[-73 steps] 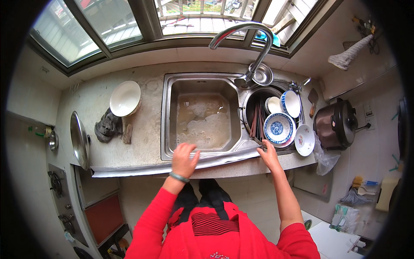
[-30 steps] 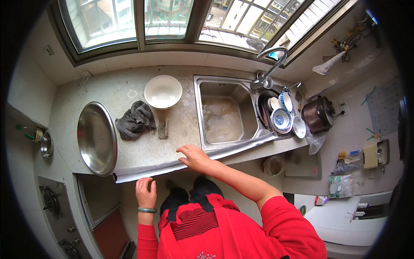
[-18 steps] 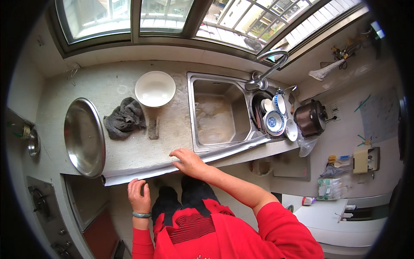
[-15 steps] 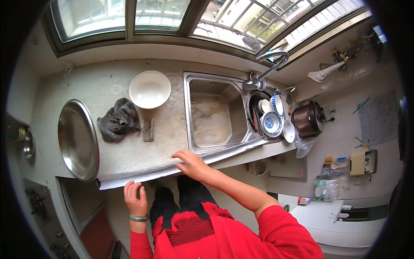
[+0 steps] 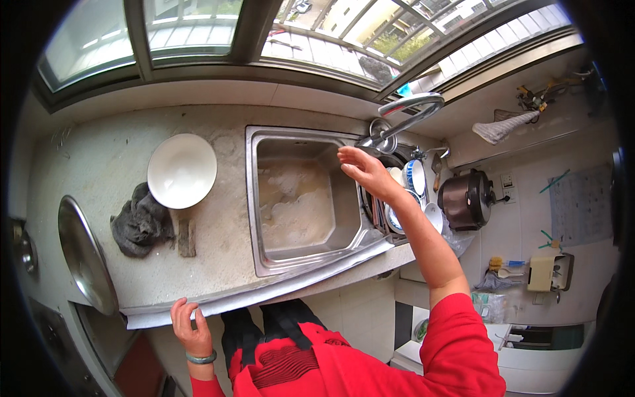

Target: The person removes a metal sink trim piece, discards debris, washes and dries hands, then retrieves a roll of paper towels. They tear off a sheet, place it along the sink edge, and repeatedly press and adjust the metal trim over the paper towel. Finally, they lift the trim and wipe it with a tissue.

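Note:
My right hand (image 5: 367,172) is raised over the right side of the steel sink (image 5: 258,255), just below the curved faucet (image 5: 405,124), fingers apart and holding nothing. Cloudy water (image 5: 291,198) stands in the basin. Near the left end of a white strip (image 5: 278,283) along the counter's front edge, my left hand (image 5: 191,331) has loosely bent fingers, apart and empty; I cannot tell whether they touch the strip. Left of the sink are a white bowl (image 5: 182,165), a crumpled grey cloth (image 5: 137,225), a short worn block (image 5: 186,238) and an oval steel lid or tray (image 5: 86,255).
Several stacked bowls (image 5: 415,176) sit right of the basin, partly behind my arm. Beyond them are a dark rice cooker (image 5: 463,198) and a clear plastic bag (image 5: 456,238). A window (image 5: 331,33) spans the back wall, and a gas hob (image 5: 49,344) is at lower left.
My right hand has risen from the front strip up and rightward to below the faucet. My left hand remains by the front edge at left. The camera's view has shifted.

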A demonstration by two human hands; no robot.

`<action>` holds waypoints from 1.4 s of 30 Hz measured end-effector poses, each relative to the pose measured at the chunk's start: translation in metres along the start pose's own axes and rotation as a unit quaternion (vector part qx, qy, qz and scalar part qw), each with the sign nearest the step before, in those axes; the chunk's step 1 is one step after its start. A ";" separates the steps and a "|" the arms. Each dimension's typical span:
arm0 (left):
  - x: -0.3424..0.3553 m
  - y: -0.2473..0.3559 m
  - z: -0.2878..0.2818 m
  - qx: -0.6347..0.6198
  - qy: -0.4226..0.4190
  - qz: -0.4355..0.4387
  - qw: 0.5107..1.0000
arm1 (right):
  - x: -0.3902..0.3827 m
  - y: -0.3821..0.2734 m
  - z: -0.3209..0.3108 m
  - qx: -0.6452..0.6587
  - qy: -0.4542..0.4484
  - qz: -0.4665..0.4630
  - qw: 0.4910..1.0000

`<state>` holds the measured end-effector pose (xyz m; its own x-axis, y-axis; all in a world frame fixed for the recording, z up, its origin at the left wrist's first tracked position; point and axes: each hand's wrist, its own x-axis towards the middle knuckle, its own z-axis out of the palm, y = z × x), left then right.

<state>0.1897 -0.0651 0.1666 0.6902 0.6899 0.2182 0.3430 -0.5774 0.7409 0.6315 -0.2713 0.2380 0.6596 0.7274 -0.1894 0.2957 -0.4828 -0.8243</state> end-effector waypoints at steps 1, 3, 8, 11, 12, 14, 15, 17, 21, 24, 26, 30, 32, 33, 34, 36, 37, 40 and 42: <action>0.003 0.003 0.005 0.001 -0.003 -0.001 1.000 | 0.011 0.008 -0.009 0.027 -0.021 -0.016 0.999; 0.010 0.009 0.014 0.000 -0.011 0.000 1.000 | 0.034 0.029 -0.031 0.053 -0.049 -0.002 0.997; 0.020 0.014 0.025 -0.003 -0.020 -0.006 1.000 | 0.084 0.079 -0.106 -0.057 0.293 0.126 0.946; 0.023 0.013 0.025 -0.006 -0.017 -0.008 1.000 | 0.072 0.084 -0.102 0.057 0.174 0.095 0.978; 0.024 0.012 0.024 -0.006 -0.019 -0.011 1.000 | 0.067 0.080 -0.092 0.077 0.122 0.099 0.985; 0.024 0.010 0.022 -0.009 -0.022 -0.010 1.000 | 0.047 0.067 -0.057 0.111 0.105 0.065 0.986; 0.024 0.009 0.021 -0.012 -0.022 -0.007 1.000 | 0.034 0.059 -0.042 0.118 0.066 0.057 0.989; 0.022 0.006 0.016 -0.017 -0.023 -0.003 1.000 | 0.013 0.042 -0.011 0.132 0.031 0.102 0.986; 0.019 0.001 0.000 -0.023 -0.023 0.005 0.999 | -0.029 0.011 0.040 0.158 -0.039 0.116 0.980; 0.015 -0.002 -0.015 -0.022 -0.019 0.014 0.999 | -0.058 -0.006 0.073 0.132 -0.089 0.113 0.981; 0.012 -0.007 -0.024 -0.028 -0.003 0.031 0.999 | -0.072 -0.013 0.095 0.097 -0.126 0.108 0.981; -0.006 -0.027 -0.041 0.023 0.002 0.017 1.000 | -0.093 -0.024 0.146 0.083 -0.131 0.113 0.981; -0.021 -0.040 -0.053 0.030 0.000 -0.001 1.000 | -0.101 -0.035 0.177 0.123 -0.150 0.119 0.974; -0.027 -0.046 -0.059 0.033 0.013 -0.008 0.999 | -0.104 -0.042 0.191 0.121 -0.166 0.115 0.972; -0.034 -0.053 -0.066 0.049 0.032 -0.014 0.998 | -0.106 -0.048 0.206 0.096 -0.184 0.105 0.973; -0.046 -0.065 -0.077 0.076 0.051 -0.026 0.995 | -0.111 -0.062 0.236 0.070 -0.193 0.076 0.976; -0.053 -0.071 -0.083 0.083 0.053 -0.039 0.994 | -0.113 -0.070 0.251 0.063 -0.194 0.074 0.976; -0.068 -0.087 -0.094 0.122 0.082 -0.082 0.986 | -0.115 -0.091 0.291 -0.045 -0.206 -0.009 0.977; -0.075 -0.099 -0.099 0.129 0.111 -0.104 0.980 | -0.113 -0.105 0.318 -0.081 -0.214 -0.065 0.971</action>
<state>0.0410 -0.0165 0.1399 0.4420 0.8659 0.2343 0.6308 -0.4857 0.6051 0.3067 -0.1474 0.1765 0.2719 0.9065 -0.3229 0.4854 -0.4190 -0.7674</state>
